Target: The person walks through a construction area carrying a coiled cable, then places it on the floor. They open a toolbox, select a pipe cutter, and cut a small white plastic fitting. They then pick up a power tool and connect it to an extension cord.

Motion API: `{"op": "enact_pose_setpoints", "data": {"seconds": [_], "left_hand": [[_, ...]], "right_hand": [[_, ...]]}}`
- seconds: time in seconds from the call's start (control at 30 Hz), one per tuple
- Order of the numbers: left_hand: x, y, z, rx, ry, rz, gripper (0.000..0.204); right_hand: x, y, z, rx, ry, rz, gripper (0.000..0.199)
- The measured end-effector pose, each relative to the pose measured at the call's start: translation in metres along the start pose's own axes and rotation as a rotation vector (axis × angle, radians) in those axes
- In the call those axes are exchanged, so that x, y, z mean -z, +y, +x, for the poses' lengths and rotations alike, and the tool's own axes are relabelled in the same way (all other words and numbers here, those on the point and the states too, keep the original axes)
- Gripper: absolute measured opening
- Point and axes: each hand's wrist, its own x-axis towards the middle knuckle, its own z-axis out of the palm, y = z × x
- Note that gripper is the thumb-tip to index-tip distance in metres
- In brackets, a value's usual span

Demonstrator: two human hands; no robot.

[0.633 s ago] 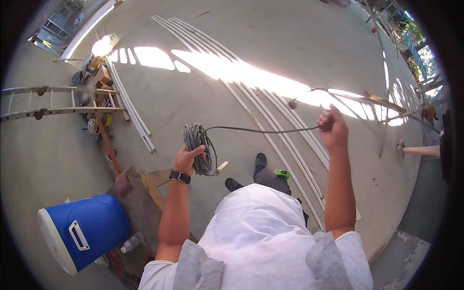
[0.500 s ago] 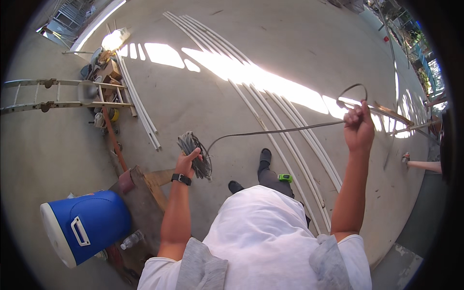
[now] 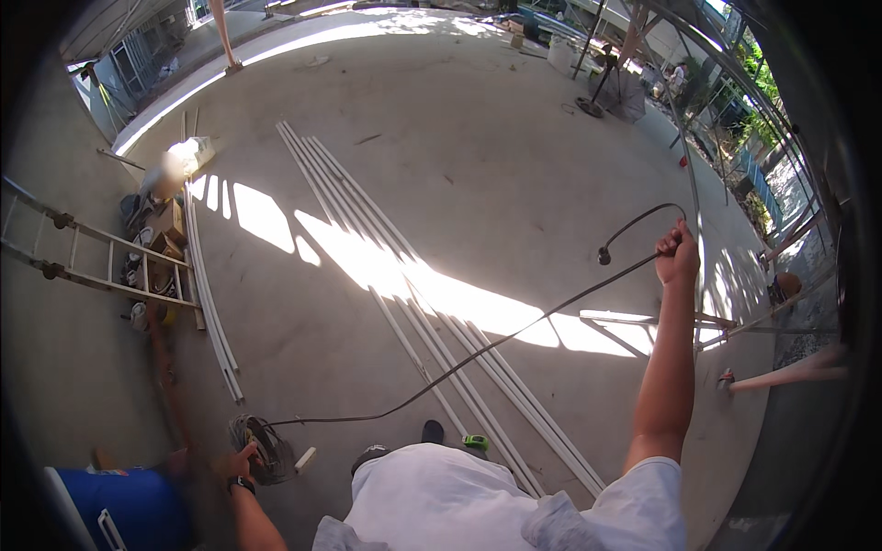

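My left hand point(image 3: 241, 464), a dark watch on its wrist, is closed on a coil of dark cable point(image 3: 266, 450) at the lower left. From the coil one length of cable point(image 3: 459, 365) sags across to the right. My right hand point(image 3: 677, 255), raised at the far right, is closed round that length near its end. Past my fist the loose end arcs back to the left and hangs in the air with a dark, rounded tip point(image 3: 604, 256), perhaps a plug. A small pale block point(image 3: 306, 460) shows just right of the coil.
Long white pipes point(image 3: 427, 321) lie on the concrete floor ahead, crossed by sunlight. More pipes point(image 3: 209, 303) lie at the left near a ladder point(image 3: 106, 248). A blue cooler point(image 3: 129, 505) stands at the lower left. Metal scaffolding point(image 3: 684, 119) stands on the right.
My left hand and the coil have moved down and to the left. A longer stretch of cable spans my hands, and its tip now hangs free. The view has tilted farther out.
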Motion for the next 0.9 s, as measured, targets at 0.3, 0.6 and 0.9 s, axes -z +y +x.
{"op": "enact_pose_setpoints", "data": {"seconds": [0.3, 0.6, 0.9], "left_hand": [[-0.064, 0.017, 0.082, 0.280, -0.015, -0.223, 0.023], [-0.248, 0.159, 0.204, 0.104, -0.243, 0.441, 0.031], [-0.360, 0.241, 0.319, 0.335, -0.408, -0.691, 0.022]], "right_hand": [[-0.131, -0.004, 0.151, 0.084, -0.079, -0.032, 0.019], [-0.333, -0.055, 0.268, 0.236, -0.267, 0.069, 0.019], [-0.387, -0.156, 0.453, 0.450, -0.334, -0.205, 0.007]]}}
